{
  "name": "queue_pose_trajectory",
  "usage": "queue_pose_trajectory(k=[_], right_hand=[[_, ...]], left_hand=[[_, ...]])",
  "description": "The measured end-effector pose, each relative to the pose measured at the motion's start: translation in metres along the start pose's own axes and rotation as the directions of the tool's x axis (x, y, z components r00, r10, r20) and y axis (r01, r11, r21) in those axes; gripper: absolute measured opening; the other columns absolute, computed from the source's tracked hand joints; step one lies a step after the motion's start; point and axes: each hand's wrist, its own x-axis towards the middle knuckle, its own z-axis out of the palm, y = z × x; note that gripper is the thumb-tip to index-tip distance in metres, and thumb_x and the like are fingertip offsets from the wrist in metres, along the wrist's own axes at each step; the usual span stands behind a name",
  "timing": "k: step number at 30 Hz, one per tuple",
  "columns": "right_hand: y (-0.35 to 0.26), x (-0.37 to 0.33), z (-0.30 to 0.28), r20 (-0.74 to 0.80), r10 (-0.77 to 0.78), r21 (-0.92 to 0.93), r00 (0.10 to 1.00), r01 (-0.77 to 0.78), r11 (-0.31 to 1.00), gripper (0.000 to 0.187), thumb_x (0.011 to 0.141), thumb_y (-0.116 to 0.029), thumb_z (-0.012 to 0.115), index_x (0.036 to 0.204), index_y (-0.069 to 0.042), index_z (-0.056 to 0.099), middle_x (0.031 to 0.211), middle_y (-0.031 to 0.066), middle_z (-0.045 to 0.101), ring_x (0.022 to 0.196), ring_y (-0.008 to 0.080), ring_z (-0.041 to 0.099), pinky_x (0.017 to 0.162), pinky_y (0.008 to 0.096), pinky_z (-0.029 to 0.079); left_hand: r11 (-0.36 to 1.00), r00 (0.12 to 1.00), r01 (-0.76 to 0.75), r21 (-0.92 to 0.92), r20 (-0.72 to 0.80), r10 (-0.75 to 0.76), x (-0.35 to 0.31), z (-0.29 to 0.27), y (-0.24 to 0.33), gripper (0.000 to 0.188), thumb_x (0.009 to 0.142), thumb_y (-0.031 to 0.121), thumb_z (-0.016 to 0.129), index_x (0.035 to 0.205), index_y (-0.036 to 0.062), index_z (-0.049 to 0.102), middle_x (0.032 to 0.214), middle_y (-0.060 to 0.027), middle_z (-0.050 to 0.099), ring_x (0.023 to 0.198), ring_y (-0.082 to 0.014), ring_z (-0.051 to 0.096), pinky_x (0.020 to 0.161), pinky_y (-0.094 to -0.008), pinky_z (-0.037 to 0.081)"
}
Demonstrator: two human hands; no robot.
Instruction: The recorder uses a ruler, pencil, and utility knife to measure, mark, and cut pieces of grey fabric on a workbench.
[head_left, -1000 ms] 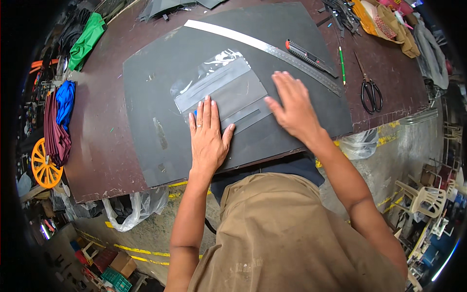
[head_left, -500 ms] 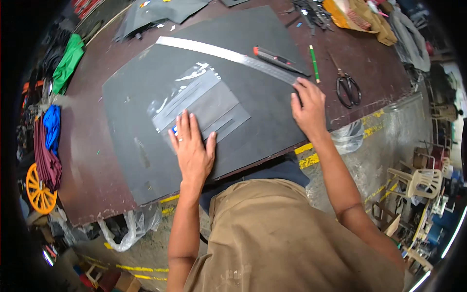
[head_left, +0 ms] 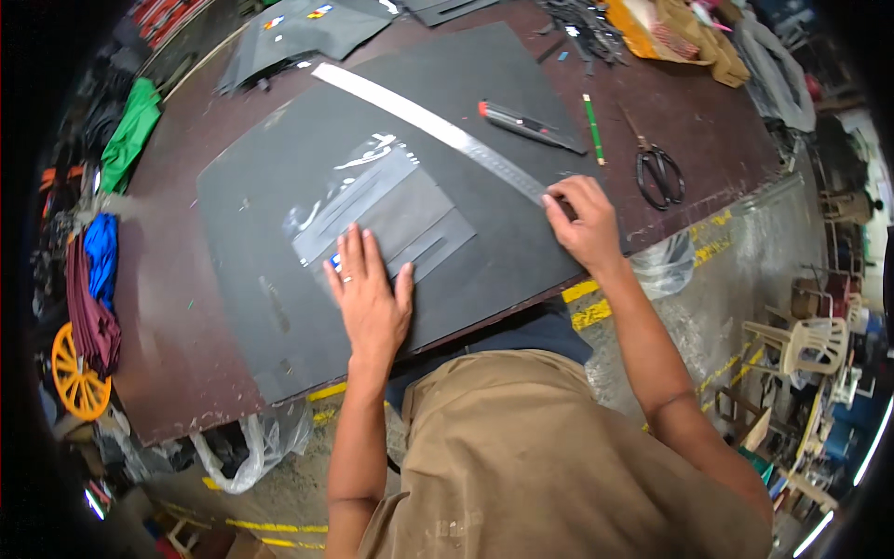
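Note:
My left hand (head_left: 370,300) lies with fingers stretched over the lower left part of a grey fabric panel (head_left: 396,210), which has clear plastic film (head_left: 358,160) along its far edge. A small blue patch shows by my fingertips. My right hand (head_left: 587,221) pinches the near end of a metal ruler (head_left: 433,128), which slants away to the far left across the dark cutting mat (head_left: 484,270). Beyond the ruler lies a box cutter (head_left: 531,127) with a red end. Right of the mat are a green pencil (head_left: 593,130) and black-handled scissors (head_left: 659,175).
Dark sheet pieces (head_left: 307,37) and black scraps (head_left: 591,33) lie along the far side of the brown table (head_left: 158,307). An orange and brown package (head_left: 684,42) sits at the far right. Plastic bags (head_left: 256,452) hang below the near edge. Chairs (head_left: 812,345) stand at right.
My right hand has drawn the ruler's near end toward me and slightly left, turning it to a steeper slant. My left hand stays on the panel.

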Motion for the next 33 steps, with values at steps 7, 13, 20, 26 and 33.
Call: queue_pose_trajectory(k=[7, 13, 20, 26, 33], right_hand=[[-0.057, -0.004, 0.016, 0.197, 0.289, -0.255, 0.937, -0.235, 0.938, 0.033, 0.091, -0.029, 0.085, 0.102, -0.003, 0.067, 0.106, 0.0152, 0.063, 0.103, 0.0380, 0.064, 0.089, 0.0487, 0.053], [-0.084, -0.008, 0.039, 0.242, 0.322, -0.303, 0.915, -0.244, 0.921, 0.036, 0.092, -0.029, 0.085, 0.104, -0.003, 0.063, 0.107, 0.0168, 0.063, 0.103, 0.0393, 0.064, 0.088, 0.0502, 0.053], [-0.093, -0.013, 0.027, 0.279, 0.437, -0.111, 0.855, -0.423, 0.899, 0.041, 0.096, -0.026, 0.081, 0.122, -0.002, 0.060, 0.092, 0.0171, 0.067, 0.081, 0.0383, 0.068, 0.076, 0.0493, 0.053], [-0.110, 0.000, 0.014, 0.436, 0.445, -0.081, 0.782, -0.458, 0.885, 0.050, 0.097, -0.031, 0.080, 0.135, -0.005, 0.061, 0.084, 0.0183, 0.064, 0.075, 0.0371, 0.065, 0.073, 0.0478, 0.052], [-0.122, 0.000, 0.021, 0.412, 0.250, -0.019, 0.876, -0.266, 0.964, 0.048, 0.094, -0.031, 0.083, 0.130, -0.005, 0.064, 0.076, 0.0101, 0.054, 0.068, 0.0251, 0.055, 0.065, 0.0407, 0.046]], left_hand=[[1.000, 0.999, -0.013, -0.011, -0.053, 0.013, -0.028, -0.010, -0.041, 0.074, 0.103, 0.039, 0.069, 0.158, -0.0054, 0.047, 0.172, -0.0214, 0.037, 0.159, -0.0417, 0.034, 0.130, -0.0615, 0.022], [1.000, 0.998, -0.008, 0.000, -0.061, 0.008, -0.041, -0.014, -0.070, 0.074, 0.103, 0.041, 0.068, 0.158, -0.0046, 0.047, 0.172, -0.0207, 0.037, 0.159, -0.0407, 0.034, 0.130, -0.0617, 0.022], [1.000, 0.998, -0.010, -0.014, -0.065, 0.010, -0.047, -0.016, -0.064, 0.074, 0.103, 0.041, 0.068, 0.157, -0.0044, 0.048, 0.172, -0.0208, 0.038, 0.159, -0.0404, 0.034, 0.130, -0.0620, 0.022], [1.000, 0.999, 0.000, -0.028, -0.054, -0.001, -0.050, -0.019, -0.061, 0.073, 0.104, 0.039, 0.068, 0.160, -0.0015, 0.047, 0.174, -0.0178, 0.036, 0.161, -0.0381, 0.032, 0.131, -0.0587, 0.021], [1.000, 0.999, 0.003, -0.027, -0.051, -0.005, -0.050, -0.014, -0.066, 0.073, 0.104, 0.039, 0.068, 0.160, -0.0021, 0.047, 0.173, -0.0181, 0.037, 0.161, -0.0385, 0.032, 0.131, -0.0588, 0.021]])
